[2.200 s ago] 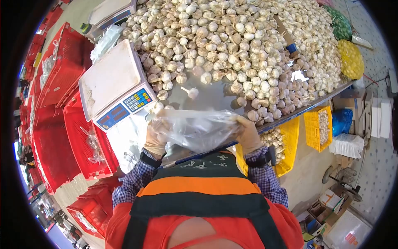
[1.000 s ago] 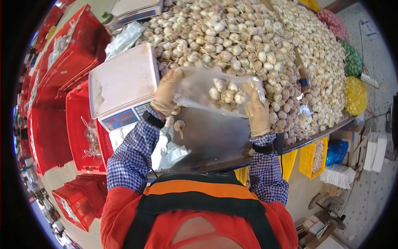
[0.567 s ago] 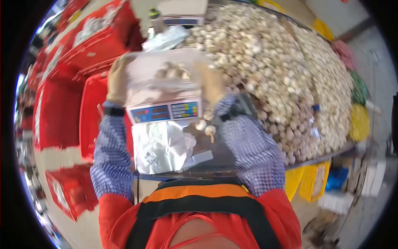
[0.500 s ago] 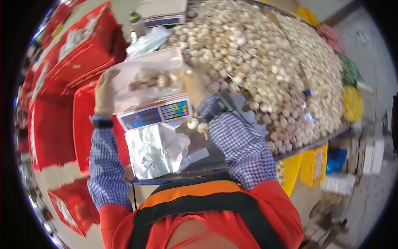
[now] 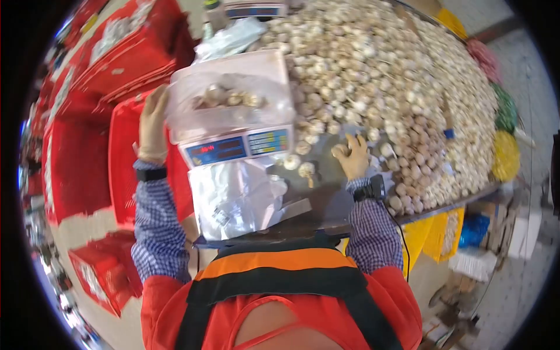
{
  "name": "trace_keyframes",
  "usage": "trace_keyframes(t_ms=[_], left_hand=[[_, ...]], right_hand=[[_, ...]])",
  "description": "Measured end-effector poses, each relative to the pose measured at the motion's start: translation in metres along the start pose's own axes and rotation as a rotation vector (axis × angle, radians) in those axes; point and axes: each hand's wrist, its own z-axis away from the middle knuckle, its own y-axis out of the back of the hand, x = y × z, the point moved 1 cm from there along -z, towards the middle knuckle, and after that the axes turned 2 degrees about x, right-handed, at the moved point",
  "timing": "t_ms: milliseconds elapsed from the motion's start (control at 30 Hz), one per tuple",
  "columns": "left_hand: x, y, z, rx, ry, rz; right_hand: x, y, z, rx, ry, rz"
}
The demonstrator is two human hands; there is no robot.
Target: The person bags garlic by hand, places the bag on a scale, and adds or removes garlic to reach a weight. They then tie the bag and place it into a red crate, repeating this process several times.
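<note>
My left hand (image 5: pixel 153 125), in a pale glove, is upright along the left edge of the scale (image 5: pixel 216 150), fingers stretched out and touching the edge of a clear plastic bag. The bag (image 5: pixel 239 119) lies on the weighing plate with several garlic bulbs (image 5: pixel 233 99) inside. My right hand (image 5: pixel 354 158), also gloved, is over the dark tabletop beside the garlic pile (image 5: pixel 344 64). Its fingers are spread, with a pale bulb or the thumb tip at their left. Two loose bulbs (image 5: pixel 291 162) rest between the scale and this hand.
A silver bag (image 5: pixel 233 198) lies in front of the scale. Red crates (image 5: pixel 79 169) stand on the left, yellow crates (image 5: pixel 434 242) below the table's right side. Behind the scale are a crumpled plastic bag (image 5: pixel 233 38) and a second scale (image 5: pixel 254 10).
My right hand has left the bag on the scale and moved right and down to the tabletop by the garlic. My left hand remains at the scale's left edge. The view has shifted slightly.
</note>
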Motion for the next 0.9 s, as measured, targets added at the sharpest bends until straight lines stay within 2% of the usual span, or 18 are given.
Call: trace_keyframes(t_ms=[33,133,200,267,300,367,433,500,567,600,633,667,733,767,800,833,867,900], left_hand=[[0.000,0.001,0.003,0.033,-0.011,0.028],[-0.003,-0.004,0.007,0.112,-0.043,0.029],[0.003,-0.009,0.010,0.128,-0.031,-0.005],[0.004,-0.009,0.010,0.151,-0.005,-0.029],[0.000,-0.009,0.009,0.175,-0.026,-0.074],[-0.004,-0.012,0.008,0.210,-0.042,-0.158],[-0.016,-0.017,0.002,0.177,-0.021,-0.149],[-0.026,-0.021,-0.003,0.140,0.086,-0.206],[-0.030,-0.024,-0.006,0.111,0.011,-0.129],[-0.035,-0.028,-0.007,0.077,-0.050,-0.061],[-0.048,-0.024,-0.013,0.019,-0.053,-0.035],[-0.038,-0.026,-0.007,-0.005,-0.063,-0.037],[-0.032,-0.025,-0.001,-0.012,-0.040,0.000],[-0.032,-0.022,0.001,-0.022,-0.038,-0.002],[-0.033,-0.018,0.003,-0.037,0.007,0.019],[-0.035,-0.014,0.004,-0.046,0.015,-0.015],[-0.037,-0.011,0.004,-0.056,0.018,-0.051],[-0.036,-0.011,0.004,-0.054,0.024,-0.051]], right_hand=[[-0.024,0.000,0.010,-0.039,0.130,0.079],[-0.041,-0.021,0.015,-0.063,0.304,0.152],[-0.040,-0.020,0.011,-0.060,0.325,0.089],[-0.031,-0.024,-0.008,0.081,0.306,-0.060],[-0.055,-0.012,-0.019,0.084,0.324,-0.063],[-0.143,0.044,-0.033,0.170,0.424,-0.437],[-0.213,0.063,-0.040,-0.058,0.512,-0.720],[-0.273,0.050,-0.049,-0.472,0.388,-0.933],[-0.329,0.049,-0.063,-0.509,0.552,-0.632],[-0.338,0.023,-0.075,-0.459,0.620,-0.318],[-0.332,-0.004,-0.082,-0.413,0.664,0.000],[-0.319,-0.016,-0.081,-0.412,0.636,0.014],[-0.301,-0.028,-0.077,0.059,0.728,-0.076],[-0.295,0.002,-0.068,0.022,0.697,-0.203],[-0.284,0.034,-0.057,0.015,0.758,-0.392],[-0.251,0.035,-0.044,0.051,0.697,-0.456],[-0.220,0.037,-0.027,-0.114,0.456,-0.560],[-0.184,0.024,-0.016,-0.174,0.394,-0.405]])
